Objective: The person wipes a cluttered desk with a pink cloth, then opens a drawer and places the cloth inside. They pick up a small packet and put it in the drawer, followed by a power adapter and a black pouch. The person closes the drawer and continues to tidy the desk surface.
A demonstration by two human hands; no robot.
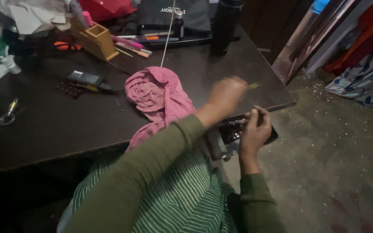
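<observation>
A small green piece (254,85) is pinched in the blurred left hand (226,94), just above the dark tray (238,130) at the worktop (65,125) edge, where the right hand (254,131) is curled closed, contents unclear.

A person in green sleeves is sitting at a dark table (57,125). The left hand (226,94), blurred, is hovering over the table edge and pinching a small green item (254,86). The right hand (254,131) is curling around a dark flat object (232,131) below the edge. A pink cloth (158,97) is lying bunched just beside the left forearm and hanging over the edge. Farther back, a wooden holder (98,41), pens (132,46), a black bottle (225,26) and a black device (86,79) are resting on the table.
</observation>
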